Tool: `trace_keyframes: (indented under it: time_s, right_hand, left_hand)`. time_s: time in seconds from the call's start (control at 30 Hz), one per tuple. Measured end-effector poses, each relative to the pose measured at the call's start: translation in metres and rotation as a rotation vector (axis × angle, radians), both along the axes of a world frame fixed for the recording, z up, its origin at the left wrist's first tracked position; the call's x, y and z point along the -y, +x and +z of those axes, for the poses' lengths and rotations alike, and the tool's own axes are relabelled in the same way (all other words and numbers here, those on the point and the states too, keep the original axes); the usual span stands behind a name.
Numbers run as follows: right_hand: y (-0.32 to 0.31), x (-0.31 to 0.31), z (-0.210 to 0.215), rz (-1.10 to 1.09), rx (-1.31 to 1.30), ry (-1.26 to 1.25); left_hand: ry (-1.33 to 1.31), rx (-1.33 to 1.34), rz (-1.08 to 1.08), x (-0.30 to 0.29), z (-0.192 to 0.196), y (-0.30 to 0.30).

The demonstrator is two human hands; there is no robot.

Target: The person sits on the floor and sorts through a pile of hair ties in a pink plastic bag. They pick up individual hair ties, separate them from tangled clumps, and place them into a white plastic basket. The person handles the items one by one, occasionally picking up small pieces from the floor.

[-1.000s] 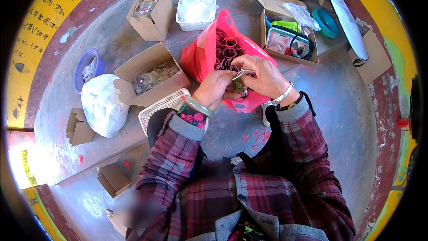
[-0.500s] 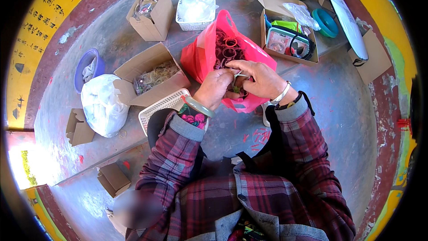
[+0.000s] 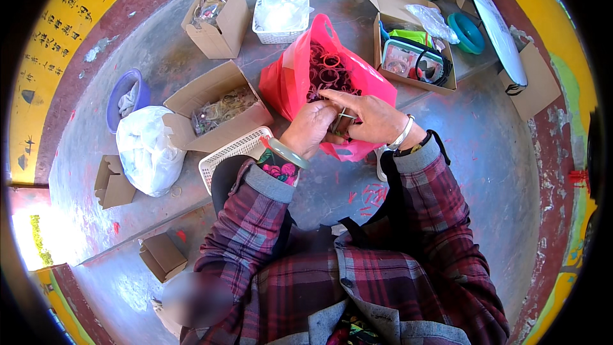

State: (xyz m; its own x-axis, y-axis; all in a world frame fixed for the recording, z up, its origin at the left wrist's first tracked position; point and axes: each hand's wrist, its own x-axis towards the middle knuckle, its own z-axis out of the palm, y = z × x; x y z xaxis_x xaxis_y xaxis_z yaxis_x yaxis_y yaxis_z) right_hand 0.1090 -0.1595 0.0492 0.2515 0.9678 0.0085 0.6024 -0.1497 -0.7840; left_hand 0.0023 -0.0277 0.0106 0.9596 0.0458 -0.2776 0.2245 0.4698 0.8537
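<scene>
A red plastic bag (image 3: 285, 83) stands open in front of me, filled with dark ring-shaped bands (image 3: 327, 71), among them a brighter red ring. Over the bag's near side my left hand (image 3: 310, 128) and my right hand (image 3: 375, 117) meet, fingers closed. Between the fingertips runs a thin pale band (image 3: 345, 117), pinched by both hands and looking crossed over itself. What else the fingers may cover, I cannot make out.
Left of the bag sit a cardboard box (image 3: 182, 131) of small clear items, a white basket (image 3: 211, 165), a stuffed white plastic bag (image 3: 145, 172) and a purple basin (image 3: 113, 121). Beyond are another box (image 3: 220, 38), a white basket (image 3: 281, 38) and, rightward, a box of supplies (image 3: 415, 84).
The pale band has shifted from a loop between my fingers to a crossed shape. My right fingers have moved slightly left and down; the bag stays in place.
</scene>
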Motion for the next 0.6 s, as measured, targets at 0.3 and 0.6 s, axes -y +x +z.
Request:
trace_keyframes:
  time_s: [0.3, 0.6]
  right_hand:
    - [0.008, -0.005, -0.021, -0.274, -0.092, 0.155]
    - [0.013, -0.003, -0.009, -0.740, -1.156, 0.464]
  left_hand:
    - [0.282, 0.053, 0.154, -0.008, 0.007, 0.001]
    - [-0.125, 0.289, 0.509, 0.007, 0.002, 0.008]
